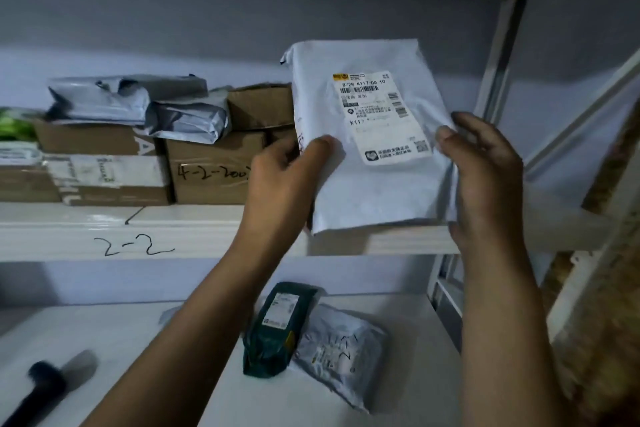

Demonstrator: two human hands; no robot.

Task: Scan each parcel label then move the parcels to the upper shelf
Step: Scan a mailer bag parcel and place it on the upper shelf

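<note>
A white flat parcel bag (367,184) with a printed label (381,114) stands upright on the upper shelf (121,236), label facing me. My left hand (284,177) grips its left edge, thumb across the front. My right hand (485,177) holds its right edge, fingers curled round it. On the lower shelf (121,340) lie a dark green parcel (273,326) and a grey bag parcel (343,354) side by side. A black handheld scanner (38,388) lies at the lower shelf's front left.
Brown cardboard boxes (207,166) with grey bags (131,97) on top fill the upper shelf's left half, next to the white parcel. "2-2" is written on the shelf's front edge. A white shelf upright (498,62) and a diagonal brace stand at the right.
</note>
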